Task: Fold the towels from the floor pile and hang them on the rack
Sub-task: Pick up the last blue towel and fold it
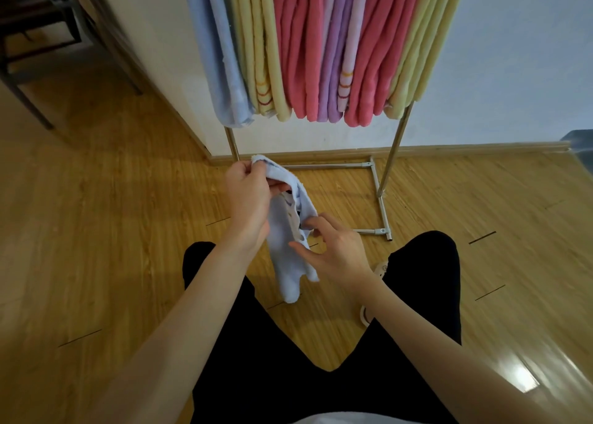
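1. The left hand (248, 199) was clenched on the top of a pale blue towel (288, 237), its fingers pinching a bunched corner at the centre of the frame.
2. The right hand (333, 247) sat lower and to the right, its fingertips (309, 223) closing on a side edge of the towel; the thumb lay against the cloth below.
3. The towel hung in the air between the two hands, above the floor (112, 231) and in front of the person's knees, its lower end drooping free.
4. It looked light, soft and limp: it sagged and crumpled wherever it was not held, so it would probably not keep a fold unaided. Corners and hemmed edges seemed the best places to grip, since pulling them apart would flatten it.
5. At the top of the frame the rack (393, 154) already carried blue, yellow, pink and lilac hung towels (321, 54), packed close.
6. No floor pile was in view.
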### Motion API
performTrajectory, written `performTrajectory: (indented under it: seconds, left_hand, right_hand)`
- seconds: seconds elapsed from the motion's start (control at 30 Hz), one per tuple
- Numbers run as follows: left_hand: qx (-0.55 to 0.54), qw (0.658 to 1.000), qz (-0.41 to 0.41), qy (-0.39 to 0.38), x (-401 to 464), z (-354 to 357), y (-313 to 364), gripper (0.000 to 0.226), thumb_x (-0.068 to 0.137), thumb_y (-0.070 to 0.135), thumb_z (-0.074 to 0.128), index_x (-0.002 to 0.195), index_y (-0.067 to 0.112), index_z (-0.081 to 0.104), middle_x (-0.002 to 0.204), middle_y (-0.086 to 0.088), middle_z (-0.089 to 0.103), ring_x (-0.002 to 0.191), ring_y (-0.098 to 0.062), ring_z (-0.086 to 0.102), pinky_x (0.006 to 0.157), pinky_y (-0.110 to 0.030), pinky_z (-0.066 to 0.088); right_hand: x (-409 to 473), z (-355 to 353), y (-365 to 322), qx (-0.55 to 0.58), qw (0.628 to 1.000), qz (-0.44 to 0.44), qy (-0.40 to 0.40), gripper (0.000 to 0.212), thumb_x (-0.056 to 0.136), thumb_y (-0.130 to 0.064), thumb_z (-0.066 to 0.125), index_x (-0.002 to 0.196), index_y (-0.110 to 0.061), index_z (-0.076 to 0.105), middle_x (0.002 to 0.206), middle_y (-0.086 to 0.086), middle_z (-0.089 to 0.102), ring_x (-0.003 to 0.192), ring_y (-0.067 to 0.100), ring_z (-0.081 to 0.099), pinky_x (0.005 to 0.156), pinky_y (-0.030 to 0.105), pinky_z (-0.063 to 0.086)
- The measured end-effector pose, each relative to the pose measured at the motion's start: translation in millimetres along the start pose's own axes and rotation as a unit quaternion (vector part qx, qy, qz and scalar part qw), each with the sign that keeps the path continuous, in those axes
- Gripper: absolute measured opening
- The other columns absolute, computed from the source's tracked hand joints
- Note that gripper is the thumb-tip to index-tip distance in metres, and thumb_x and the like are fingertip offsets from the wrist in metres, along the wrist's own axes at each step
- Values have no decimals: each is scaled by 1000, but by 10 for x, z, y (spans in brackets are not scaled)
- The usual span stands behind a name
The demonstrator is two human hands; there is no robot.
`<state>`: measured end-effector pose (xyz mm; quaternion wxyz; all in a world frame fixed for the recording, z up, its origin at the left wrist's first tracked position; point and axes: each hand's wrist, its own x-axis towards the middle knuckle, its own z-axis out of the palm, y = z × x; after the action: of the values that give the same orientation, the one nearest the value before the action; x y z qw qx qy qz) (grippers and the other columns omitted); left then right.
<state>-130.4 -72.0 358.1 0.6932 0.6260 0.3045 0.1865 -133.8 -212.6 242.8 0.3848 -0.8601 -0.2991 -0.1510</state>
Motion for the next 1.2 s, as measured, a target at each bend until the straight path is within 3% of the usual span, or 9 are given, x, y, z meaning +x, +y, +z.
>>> performTrajectory:
  seconds: [0.2, 0.33, 0.6, 0.7, 0.8, 0.87, 0.97, 1.1, 1.2]
  left_hand:
    - [-35, 999, 7, -15, -88, 57, 45, 24, 94, 5, 47, 74, 7, 61, 76, -12, 63, 75, -23, 66, 73, -36, 57]
    - [-28, 999, 13, -17, -18, -1, 90, 24, 95, 4, 46, 74, 5, 58, 72, -9, 63, 62, -15, 67, 60, -24, 55]
    - [162, 982, 64, -77, 87, -232, 125, 16, 96, 8, 49, 92, -3, 60, 78, -20, 67, 63, -24, 69, 55, -31, 59]
    - [312, 933, 132, -118, 123, -352, 225, 13, 92, 11, 55, 84, 4, 62, 66, -12, 67, 54, -21, 66, 57, -39, 60]
    - [474, 841, 225, -130, 103, -417, 356, 14, 88, 20, 61, 76, 13, 62, 65, -5, 64, 60, -18, 63, 59, -34, 55]
    - [528, 795, 265, -136, 74, -443, 447, 15, 86, 25, 62, 73, 17, 62, 66, -1, 61, 62, -14, 58, 55, -30, 48]
    - [556, 764, 293, -147, 56, -466, 566, 12, 84, 28, 58, 74, 23, 60, 68, 6, 60, 63, -9, 55, 50, -24, 38]
    - [512, 777, 319, -180, 53, -463, 679, 13, 87, 18, 53, 82, 26, 61, 76, 10, 60, 73, -9, 57, 59, -31, 48]
    - [425, 814, 307, -251, 0, -441, 788, 19, 86, 14, 47, 83, 22, 65, 78, 7, 63, 77, -9, 58, 66, -35, 51]
  right_hand:
    - [31, -37, -16, 29, 999, 28, 29, 9, 88, -22, 64, 87, -13, 63, 78, -6, 61, 61, 6, 53, 50, 32, 47]
    - [114, -270, 59, 73, 996, 50, 19, 8, 91, -21, 59, 91, -13, 59, 83, -6, 59, 69, 11, 57, 56, 36, 50]
    - [445, -882, 236, 12, 999, 3, -44, 9, 94, -20, 56, 92, -11, 54, 79, 0, 61, 63, 20, 57, 54, 43, 50]
    - [561, -1054, 246, 15, 998, -7, -63, 9, 91, -16, 60, 86, -12, 53, 74, -2, 61, 61, 14, 54, 54, 37, 48]
    - [661, -1195, 216, 35, 997, -13, -69, 13, 89, -13, 62, 83, -15, 52, 71, -10, 57, 63, 9, 53, 56, 24, 45]
    - [708, -1284, 180, 46, 996, -10, -72, 11, 89, -12, 62, 84, -14, 53, 72, -10, 57, 65, 10, 55, 58, 24, 46]
    - [765, -1395, 110, 49, 996, -19, -76, 9, 89, -9, 63, 85, -9, 55, 73, -5, 60, 67, 11, 56, 60, 25, 47]
    - [852, -1514, -11, 89, 994, -29, -54, 13, 89, -5, 61, 89, -11, 50, 71, -3, 57, 64, 13, 54, 60, 24, 45]
    - [925, -1619, -113, 123, 992, -31, -19, 15, 91, -2, 58, 99, -11, 48, 67, 4, 58, 60, 18, 50, 60, 21, 43]
